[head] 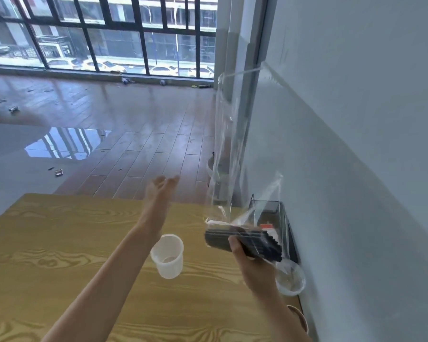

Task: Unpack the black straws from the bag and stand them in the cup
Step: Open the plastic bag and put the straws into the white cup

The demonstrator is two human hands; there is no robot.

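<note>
My right hand (251,261) grips a bundle of black straws (245,241) held level above the table's right side. A long clear plastic bag (229,149) rises from the bundle's left end, stretched tall toward the wall corner. My left hand (160,191) is stretched forward over the table's far edge, fingers apart, holding nothing. A translucent white cup (168,256) stands upright and empty on the wooden table (59,243), below my left forearm and to the left of the straws.
A second clear cup (290,280) stands by the wall at the right. A black wire basket (269,211) sits in the table's far right corner. A tan object (300,317) pokes in near the right edge. Wet floor lies beyond the table.
</note>
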